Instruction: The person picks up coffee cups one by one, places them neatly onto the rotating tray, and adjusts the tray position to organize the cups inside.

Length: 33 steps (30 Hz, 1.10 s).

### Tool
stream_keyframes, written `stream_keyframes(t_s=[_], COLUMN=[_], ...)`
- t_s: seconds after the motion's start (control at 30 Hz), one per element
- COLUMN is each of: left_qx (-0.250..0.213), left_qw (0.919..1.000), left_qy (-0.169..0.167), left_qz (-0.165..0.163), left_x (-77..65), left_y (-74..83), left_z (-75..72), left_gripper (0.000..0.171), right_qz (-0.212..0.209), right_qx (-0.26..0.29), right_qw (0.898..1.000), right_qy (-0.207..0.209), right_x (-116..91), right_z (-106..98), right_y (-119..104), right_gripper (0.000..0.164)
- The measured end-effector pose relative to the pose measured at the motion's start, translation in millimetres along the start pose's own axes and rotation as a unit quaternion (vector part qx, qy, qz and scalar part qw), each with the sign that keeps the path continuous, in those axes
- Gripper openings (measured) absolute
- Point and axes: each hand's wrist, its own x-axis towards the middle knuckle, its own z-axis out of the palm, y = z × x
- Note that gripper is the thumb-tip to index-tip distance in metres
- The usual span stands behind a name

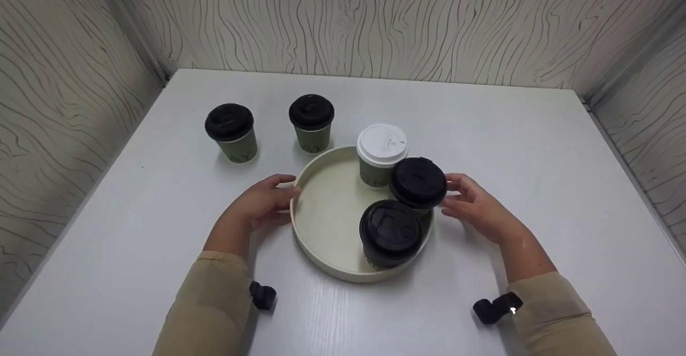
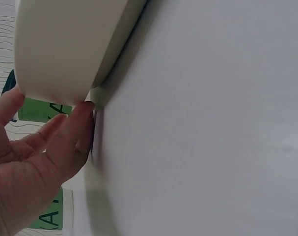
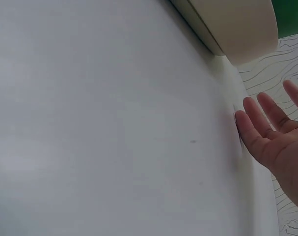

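A round cream tray (image 1: 327, 211) holds three paper cups on its right side: a green cup with a white lid (image 1: 382, 147), a cup with a black lid (image 1: 418, 182) and another black-lidded cup (image 1: 390, 232) at the front. My left hand (image 1: 262, 203) pinches the tray's left edge; in the left wrist view the thumb is at the rim and a fingertip at the bottom edge. To the right of the tray, my right hand (image 1: 477, 206) has its fingers spread and relaxed. The right wrist view shows a gap between this hand (image 3: 276, 132) and the tray wall (image 3: 247, 29).
Two green cups with black lids stand upright on the white table (image 1: 161, 200) behind the tray, one at the far left (image 1: 233, 136) and one nearer the tray (image 1: 312, 123). Wood-grain patterned panels (image 1: 343, 23) border the table at the back and sides.
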Motion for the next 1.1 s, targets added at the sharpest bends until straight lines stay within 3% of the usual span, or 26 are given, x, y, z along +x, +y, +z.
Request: stream_keyframes(t_s=[0.37,0.73,0.97,1.1], left_qx=[0.005,0.020,0.019,0.027], left_qw=[0.9999,0.9996,0.9996,0.9992], left_qy=[0.014,0.010,-0.007,-0.022], left_qz=[0.000,0.017,0.020,0.020], left_x=[4.1,-2.4,-9.1,-12.5], left_y=[2.0,-0.2,-2.3,-3.6], left_z=[2.1,2.2,-4.2,-7.1], left_gripper=[0.050,0.050,0.057,0.061], right_qz=[0.021,0.055,0.066,0.069], right_qx=[0.040,0.093,0.080,0.069], right_qw=[0.998,0.991,0.991,0.992], right_qy=[-0.041,-0.082,-0.084,-0.077], right_x=[-2,-1,1,2], right_z=[6,12,17,18], right_y=[5,6,8,7], right_gripper=[0.056,0.073,0.063,0.067])
